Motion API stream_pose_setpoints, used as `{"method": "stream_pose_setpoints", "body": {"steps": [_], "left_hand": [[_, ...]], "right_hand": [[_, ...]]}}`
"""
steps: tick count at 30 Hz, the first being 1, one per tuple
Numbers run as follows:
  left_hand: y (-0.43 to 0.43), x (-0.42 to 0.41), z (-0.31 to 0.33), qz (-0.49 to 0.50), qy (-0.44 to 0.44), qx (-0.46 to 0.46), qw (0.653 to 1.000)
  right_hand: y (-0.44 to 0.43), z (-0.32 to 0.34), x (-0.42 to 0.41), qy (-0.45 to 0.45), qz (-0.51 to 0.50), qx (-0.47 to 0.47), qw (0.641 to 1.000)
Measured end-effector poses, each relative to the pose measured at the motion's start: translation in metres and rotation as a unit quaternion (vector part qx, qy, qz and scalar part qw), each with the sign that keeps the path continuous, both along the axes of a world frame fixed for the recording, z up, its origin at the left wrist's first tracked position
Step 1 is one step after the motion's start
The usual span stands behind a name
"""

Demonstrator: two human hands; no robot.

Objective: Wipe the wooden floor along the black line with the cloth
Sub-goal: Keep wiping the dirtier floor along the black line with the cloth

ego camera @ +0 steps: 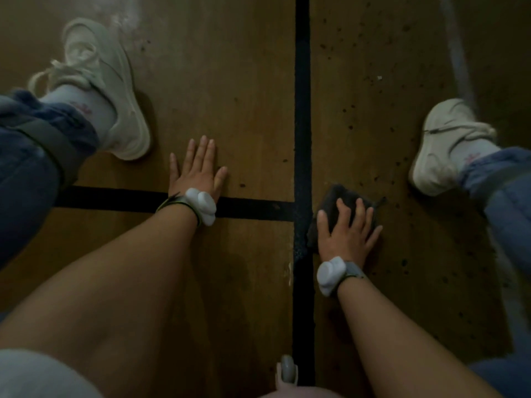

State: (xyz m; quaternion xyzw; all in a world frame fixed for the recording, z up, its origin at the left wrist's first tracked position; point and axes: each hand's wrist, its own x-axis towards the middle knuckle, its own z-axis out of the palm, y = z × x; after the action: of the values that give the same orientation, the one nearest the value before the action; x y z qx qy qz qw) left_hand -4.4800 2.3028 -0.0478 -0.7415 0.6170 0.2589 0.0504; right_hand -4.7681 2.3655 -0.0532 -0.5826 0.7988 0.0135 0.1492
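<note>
Wiping step in hand: the right hand (347,234), fingers spread flat, presses the crumpled dark grey cloth (333,199) onto the brown wooden floor (230,81) just beside the long black line (302,110), the left hand (198,168) bracing flat and empty; the next move likely calls for sliding the cloth along that line.

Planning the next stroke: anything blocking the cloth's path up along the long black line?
Nothing visible does. The right hand presses the cloth just right of the black line; the floor ahead holds only dark specks. The right shoe stands off to the right.
</note>
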Motion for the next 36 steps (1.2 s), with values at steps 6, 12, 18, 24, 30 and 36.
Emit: {"method": "stream_pose_setpoints", "body": {"steps": [6, 12, 18, 24, 30, 36], "left_hand": [[0.048, -0.006, -0.003, -0.009, -0.019, -0.059, 0.998], [0.090, -0.005, -0.008, 0.034, -0.007, -0.064, 0.997], [0.091, -0.005, -0.009, 0.031, 0.012, -0.039, 0.999], [0.093, -0.008, -0.013, 0.017, -0.026, -0.030, 0.999], [0.095, -0.008, -0.013, 0.006, -0.041, -0.037, 0.998], [0.095, -0.007, -0.012, 0.009, -0.039, -0.039, 0.998]], "right_hand": [[0.004, -0.009, 0.001, 0.044, 0.019, -0.003, 0.999], [0.019, 0.001, 0.027, 0.036, 0.069, 0.056, 0.995], [0.076, 0.003, 0.103, 0.009, 0.274, 0.085, 0.958], [0.085, -0.011, 0.099, 0.003, 0.339, 0.046, 0.940], [0.074, -0.008, 0.057, 0.010, 0.256, 0.066, 0.964], [0.070, -0.005, -0.015, 0.038, 0.085, 0.049, 0.994]]}}
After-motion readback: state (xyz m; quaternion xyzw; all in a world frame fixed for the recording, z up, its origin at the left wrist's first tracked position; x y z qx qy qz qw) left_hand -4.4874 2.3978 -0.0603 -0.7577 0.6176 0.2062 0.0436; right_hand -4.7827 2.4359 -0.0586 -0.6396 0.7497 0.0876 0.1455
